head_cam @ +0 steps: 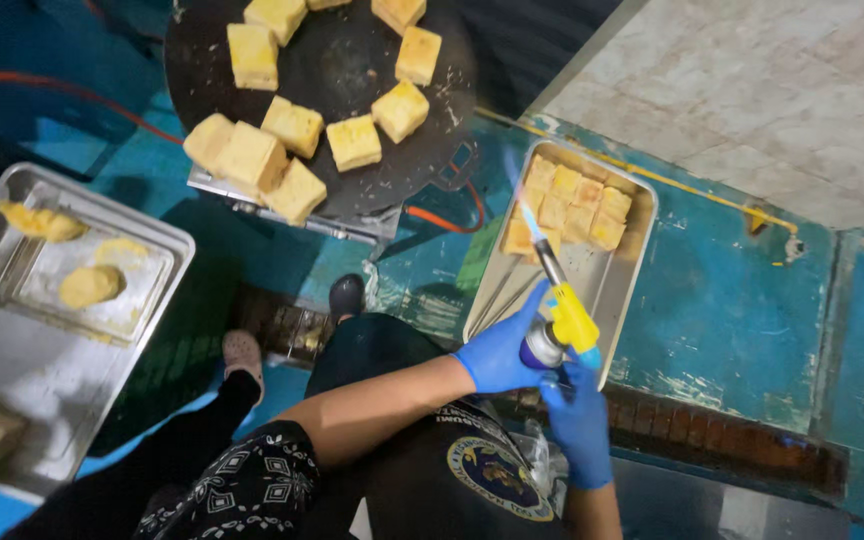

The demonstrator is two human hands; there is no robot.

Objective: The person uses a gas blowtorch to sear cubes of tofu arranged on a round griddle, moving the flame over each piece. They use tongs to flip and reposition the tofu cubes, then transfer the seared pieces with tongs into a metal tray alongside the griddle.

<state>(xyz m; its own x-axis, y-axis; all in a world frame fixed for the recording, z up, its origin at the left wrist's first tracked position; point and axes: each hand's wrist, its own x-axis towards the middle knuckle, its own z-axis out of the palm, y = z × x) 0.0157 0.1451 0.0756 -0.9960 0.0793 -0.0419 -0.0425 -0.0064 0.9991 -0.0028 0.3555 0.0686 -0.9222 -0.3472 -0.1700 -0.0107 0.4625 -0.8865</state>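
Seen from above, looking down over blue-gloved hands at a worn teal-painted counter (732, 310). Round dark emblem patch with a yellow rim (497, 475) on the black apron, just below and left of the hands; lettering not described.

Left hand (500, 352) in a blue glove, closed around the metal gas canister of a yellow-bodied handheld blowtorch (564, 318), fingers wrapped fully round it. Right hand (580, 420) in a matching glove, just beneath, fingers curled up against the canister's base; whether fully clenched cannot be told. Torch nozzle angled up and away from the hands, with a pale blue flame (514, 178) at its tip.

Directly beyond the nozzle, a rectangular stainless steel tray (612, 290) with golden square bread pieces (567, 205) packed at its far end, flame over them.

Farther up and left of the hands, a round black griddle (332, 70) carrying yellow toasted bread cubes (297, 125) in a ring. Far left, a larger steel tray (12, 370) with lumps of yellow butter (89, 285).
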